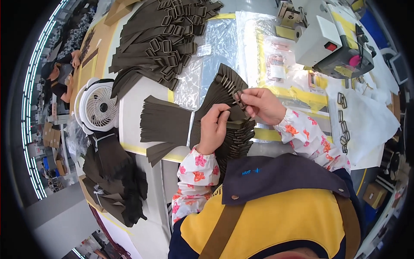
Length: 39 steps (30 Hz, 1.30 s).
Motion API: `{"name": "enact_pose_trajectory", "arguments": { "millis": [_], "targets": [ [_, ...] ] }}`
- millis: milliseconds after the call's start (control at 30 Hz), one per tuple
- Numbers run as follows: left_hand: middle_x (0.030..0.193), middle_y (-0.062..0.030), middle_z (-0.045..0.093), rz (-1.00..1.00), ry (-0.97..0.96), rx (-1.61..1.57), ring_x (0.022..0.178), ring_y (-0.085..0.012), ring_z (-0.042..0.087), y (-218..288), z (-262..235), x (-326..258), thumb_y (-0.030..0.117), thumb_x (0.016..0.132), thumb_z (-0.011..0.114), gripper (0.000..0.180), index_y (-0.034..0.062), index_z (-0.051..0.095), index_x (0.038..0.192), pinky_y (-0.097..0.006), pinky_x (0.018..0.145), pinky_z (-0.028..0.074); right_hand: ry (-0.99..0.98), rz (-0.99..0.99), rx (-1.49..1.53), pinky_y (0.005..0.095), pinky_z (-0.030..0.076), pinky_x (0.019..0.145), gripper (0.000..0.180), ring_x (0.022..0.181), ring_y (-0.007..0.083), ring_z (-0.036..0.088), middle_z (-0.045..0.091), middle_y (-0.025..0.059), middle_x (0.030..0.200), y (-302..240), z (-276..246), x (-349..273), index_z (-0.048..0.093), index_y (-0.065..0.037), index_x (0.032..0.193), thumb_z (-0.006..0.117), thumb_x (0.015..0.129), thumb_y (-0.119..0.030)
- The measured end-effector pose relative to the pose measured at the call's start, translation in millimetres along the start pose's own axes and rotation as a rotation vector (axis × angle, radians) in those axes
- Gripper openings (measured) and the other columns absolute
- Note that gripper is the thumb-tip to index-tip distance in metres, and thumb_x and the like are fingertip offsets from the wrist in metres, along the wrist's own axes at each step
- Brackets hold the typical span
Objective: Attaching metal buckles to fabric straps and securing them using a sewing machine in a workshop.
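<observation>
A bundle of dark olive straps (166, 120), tied round its middle with a white band (191, 125), lies in front of me. Its right side fans out into strap ends, several with metal pieces along their edges. My left hand (213, 128) is closed over this fanned part, thumb and forefinger pinching a strap; the exact spot is partly hidden by the fingers. Close to it on the right, my right hand (264, 105) grips a bronze-coloured metal buckle (238, 98) between thumb and fingers. The buckle is held right by the strap ends.
Many straps with buckles (168, 43) are heaped at the back left. A white fan (100, 105) stands left, above more tied straps (112, 172). Loose buckles (343, 125) lie at right on white sheeting. A machine (323, 41) stands back right. Another person (60, 80) works far left.
</observation>
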<state>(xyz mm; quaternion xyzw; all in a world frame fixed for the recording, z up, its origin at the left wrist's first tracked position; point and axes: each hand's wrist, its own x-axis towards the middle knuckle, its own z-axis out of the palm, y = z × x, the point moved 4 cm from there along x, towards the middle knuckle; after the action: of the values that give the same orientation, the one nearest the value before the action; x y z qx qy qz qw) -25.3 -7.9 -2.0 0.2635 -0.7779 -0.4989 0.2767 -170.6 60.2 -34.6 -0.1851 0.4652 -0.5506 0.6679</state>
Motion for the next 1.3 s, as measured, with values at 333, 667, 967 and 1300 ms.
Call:
{"name": "enact_pose_trajectory", "arguments": {
  "millis": [333, 667, 967, 1300],
  "targets": [
    [0.084, -0.0031, 0.054, -0.132, 0.098, -0.291, 0.077, -0.0068, 0.048, -17, 6, -1, 0.008, 0.090, 0.046, 0.011, -0.0004, 0.052, 0.094, -0.019, 0.069, 0.039, -0.002, -0.014, -0.238, 0.0175, 0.042, 0.043, 0.008, 0.051, 0.0042, 0.053, 0.056, -0.0005, 0.065, 1, 12, 3, 0.056, -0.001, 0.091, 0.051, 0.086, -0.006],
    [0.082, -0.0096, 0.056, 0.312, 0.061, 0.403, 0.071, -0.0224, 0.053, 17, -14, 1, -0.002, 0.070, 0.064, 0.014, 0.0022, 0.058, 0.082, -0.030, 0.065, 0.042, 0.053, -0.198, -0.556, 0.0234, 0.044, 0.045, 0.007, 0.049, 0.0113, 0.056, 0.057, 0.0056, 0.062, -5, 28, 11, 0.056, 0.002, 0.081, 0.057, 0.080, -0.005],
    [0.066, -0.0166, 0.053, -0.074, -0.087, 0.318, 0.057, -0.0345, 0.052, 0, -33, -6, 0.007, 0.079, 0.059, 0.013, 0.0004, 0.048, 0.078, -0.035, 0.051, 0.042, -0.115, -0.297, -0.847, 0.0247, 0.045, 0.049, 0.015, 0.053, 0.0132, 0.057, 0.053, 0.0074, 0.058, 2, 37, 33, 0.046, 0.001, 0.071, 0.059, 0.074, -0.007],
    [0.059, -0.0117, 0.052, -0.198, -0.145, 0.205, 0.048, -0.0176, 0.045, -15, -31, 0, 0.007, 0.076, 0.063, 0.015, -0.0005, 0.050, 0.076, -0.027, 0.047, 0.039, -0.043, -0.475, -0.839, 0.0343, 0.042, 0.051, 0.015, 0.057, 0.0260, 0.054, 0.049, 0.0123, 0.062, 14, 41, 12, 0.047, 0.000, 0.073, 0.060, 0.071, -0.006]
  ]
}}
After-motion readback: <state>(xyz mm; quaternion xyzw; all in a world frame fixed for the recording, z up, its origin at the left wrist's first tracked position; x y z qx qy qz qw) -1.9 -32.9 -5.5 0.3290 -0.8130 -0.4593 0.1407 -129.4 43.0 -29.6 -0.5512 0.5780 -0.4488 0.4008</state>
